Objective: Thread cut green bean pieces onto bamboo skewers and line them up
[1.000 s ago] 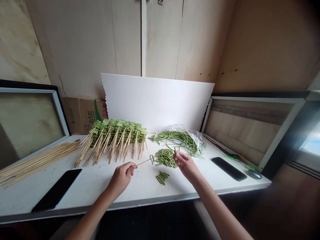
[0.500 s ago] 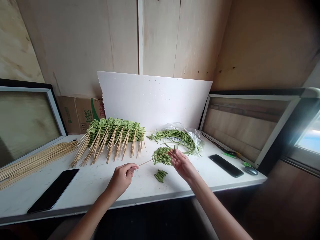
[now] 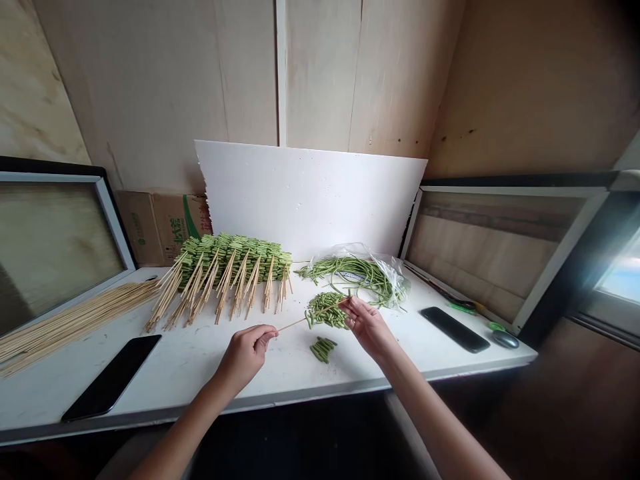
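Observation:
Pinched in my left hand [image 3: 245, 357] is the near end of a thin bamboo skewer [image 3: 292, 325], which slants up to the right. At its far end my right hand [image 3: 367, 327] has its fingertips closed on a short green bean piece [image 3: 350, 293] at the skewer tip; whether the tip has gone through it is hidden by the fingers. Behind the skewer lies a heap of cut bean pieces [image 3: 327, 303]. Nearer the table's front, a small group of bean pieces [image 3: 323, 349] sits by itself below the skewer.
Skewered beans [image 3: 240, 253] are stacked at the back left, sticks toward me. Loose skewers [image 3: 75, 320] and a dark phone [image 3: 113, 377] lie left. Long beans [image 3: 350, 270] spill from a plastic bag [image 3: 395, 273]. Right are another phone [image 3: 455, 329] and a mouse-like object [image 3: 505, 339].
The view has shifted slightly. Both hands keep nearly the same pose, with the skewer and bean piece still between them.

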The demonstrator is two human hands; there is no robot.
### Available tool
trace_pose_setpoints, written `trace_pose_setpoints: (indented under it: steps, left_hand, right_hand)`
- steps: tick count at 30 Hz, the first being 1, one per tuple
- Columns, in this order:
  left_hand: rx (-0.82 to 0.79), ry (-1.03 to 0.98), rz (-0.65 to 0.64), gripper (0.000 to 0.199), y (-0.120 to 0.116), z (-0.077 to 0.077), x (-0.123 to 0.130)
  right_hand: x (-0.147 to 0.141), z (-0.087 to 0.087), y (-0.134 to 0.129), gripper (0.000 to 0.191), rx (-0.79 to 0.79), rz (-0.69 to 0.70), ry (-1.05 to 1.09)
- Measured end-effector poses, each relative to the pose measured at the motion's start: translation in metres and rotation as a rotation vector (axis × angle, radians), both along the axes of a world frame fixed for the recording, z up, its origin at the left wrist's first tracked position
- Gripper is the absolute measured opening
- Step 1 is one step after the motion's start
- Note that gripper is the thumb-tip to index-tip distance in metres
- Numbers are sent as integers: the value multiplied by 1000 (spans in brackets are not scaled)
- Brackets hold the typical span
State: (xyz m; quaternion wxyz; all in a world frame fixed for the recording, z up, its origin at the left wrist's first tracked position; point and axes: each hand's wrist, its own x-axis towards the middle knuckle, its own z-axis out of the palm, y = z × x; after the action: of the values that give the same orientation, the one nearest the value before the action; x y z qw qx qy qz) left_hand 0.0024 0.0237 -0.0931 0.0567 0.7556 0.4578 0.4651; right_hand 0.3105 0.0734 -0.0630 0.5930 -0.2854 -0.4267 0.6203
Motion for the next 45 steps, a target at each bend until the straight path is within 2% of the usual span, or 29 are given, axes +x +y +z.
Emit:
trace_pose_setpoints:
  steps: [16,24,32,36,39,42,45]
  left_hand:
    - [26,22,-4,24,1,-7,1]
    - [39,10,1,24,3,-12,2]
    - [18,-45,-56,23,-7,-12,25]
    - [12,-33,-18,25,-6,-10,23]
    - [-14,4,53,27,-2,-8,16]
    - [-33,26,125,28,1,-7,10]
    - [-28,38,152,29,3,-8,5]
  right_hand:
    - [-13,0,-3,28,62,-246,-110]
    - [-20,-7,-7,30,119,-323,-157]
    - [-58,-18,-33,32,82,-261,-226]
    - [-61,-20,-32,37,49,-234,-233]
    - [-45,-17,-22,42,134,-176,-384]
    - [-23,-15,-9,37,299,-140,-749]
    - [-6,-19,-2,27,410,-202,-1010]
